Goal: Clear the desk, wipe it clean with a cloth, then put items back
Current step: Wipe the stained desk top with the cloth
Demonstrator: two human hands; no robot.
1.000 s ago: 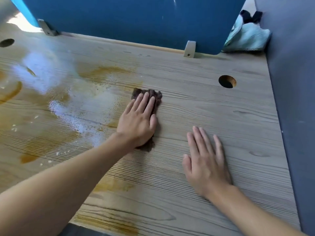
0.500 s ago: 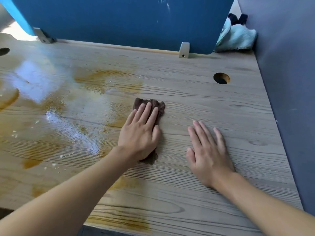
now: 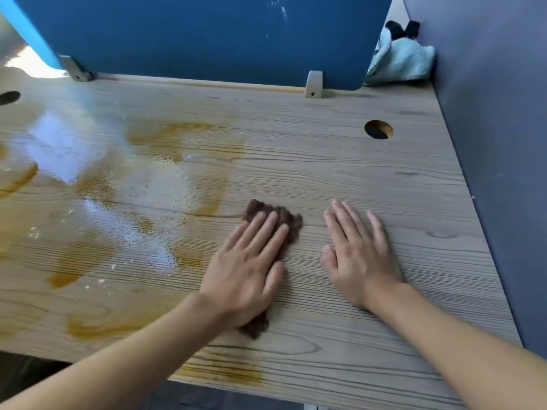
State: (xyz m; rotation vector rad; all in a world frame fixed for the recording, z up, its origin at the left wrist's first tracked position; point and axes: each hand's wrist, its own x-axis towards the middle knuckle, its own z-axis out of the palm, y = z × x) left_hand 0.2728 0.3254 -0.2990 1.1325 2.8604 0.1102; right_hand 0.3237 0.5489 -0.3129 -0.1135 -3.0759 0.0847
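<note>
A dark brown cloth lies flat on the wooden desk, near its middle. My left hand presses down on the cloth with straight fingers; the cloth shows beyond the fingertips and below the palm. My right hand rests flat on the bare wood just to the right of the cloth, fingers spread and holding nothing. Wet sheen and amber-brown stains cover the left half of the desk.
A blue divider panel stands along the back edge on two grey brackets. A dark grey wall closes the right side. A pale teal cloth bundle sits in the back right corner. Cable holes pierce the desktop.
My left hand has slid the brown cloth toward me and to the right, closer to my right hand. The right hand stays flat on the desk.
</note>
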